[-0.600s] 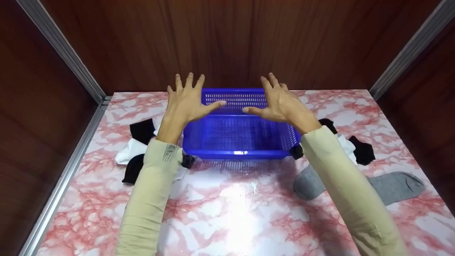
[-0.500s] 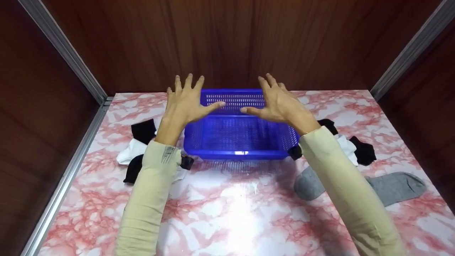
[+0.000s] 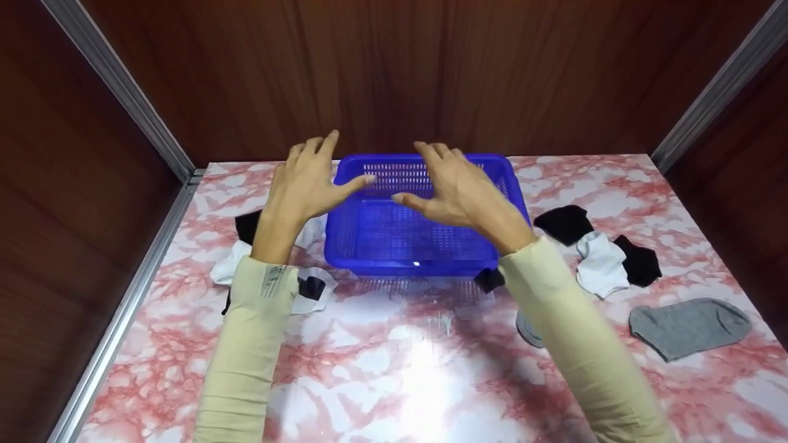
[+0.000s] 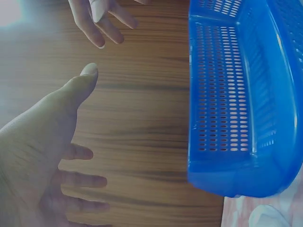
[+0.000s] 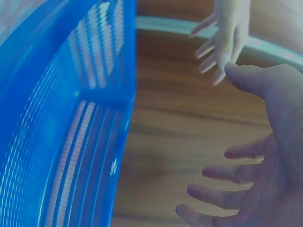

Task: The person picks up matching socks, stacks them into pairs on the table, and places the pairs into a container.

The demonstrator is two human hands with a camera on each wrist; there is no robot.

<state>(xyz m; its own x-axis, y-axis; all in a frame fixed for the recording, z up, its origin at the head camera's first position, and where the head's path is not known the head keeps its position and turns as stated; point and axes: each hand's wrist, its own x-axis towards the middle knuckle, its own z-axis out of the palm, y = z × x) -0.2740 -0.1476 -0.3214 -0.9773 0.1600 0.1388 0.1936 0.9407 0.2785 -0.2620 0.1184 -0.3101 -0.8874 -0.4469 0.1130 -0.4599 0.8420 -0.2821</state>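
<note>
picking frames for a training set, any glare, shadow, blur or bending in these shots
Head: white glare washes out part of the tabletop at bottom centre, with a dark shadow left of the right sleeve; left wrist: a bright patch in the top left corner; right wrist: the blue basket looks soft, perhaps motion-blurred, and the pale strip behind curves, possibly lens distortion.

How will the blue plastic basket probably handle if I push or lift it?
The blue plastic basket is probably light for its size, since its walls are full of slots. It should feel fairly stiff, as its sides stand up unsupported. Pushed, it would likely slide rather than tip, being low and wide on a shiny marbled tabletop.
</note>
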